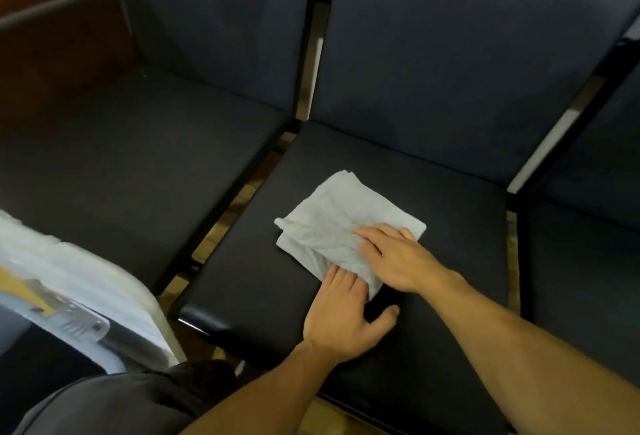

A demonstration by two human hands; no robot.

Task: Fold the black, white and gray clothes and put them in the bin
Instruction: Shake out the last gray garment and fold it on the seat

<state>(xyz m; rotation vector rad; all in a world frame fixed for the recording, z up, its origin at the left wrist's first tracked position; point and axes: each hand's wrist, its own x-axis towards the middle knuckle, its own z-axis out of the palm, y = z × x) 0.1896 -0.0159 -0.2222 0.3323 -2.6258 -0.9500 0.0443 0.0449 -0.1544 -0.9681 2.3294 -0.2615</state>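
- Dark padded chairs stand in a row, and the middle chair seat [450,227] serves as the folding surface.
- Nearest, at lower left, a white bin [152,310] shows only its blurred rim and some pale contents; I cannot tell what lies inside.
- Left hand [341,317] lies flat, fingers straight, its fingertips on the near corner of the cloth.
- Right hand [398,254] presses flat and open on the cloth's right part.
- One gray cloth [332,223], folded into a small layered square, lies mid-seat. It looks light, soft and limp; I would pinch the stacked edges or slide a palm under it.
- Count: one garment, two hands, three chairs, one bin.
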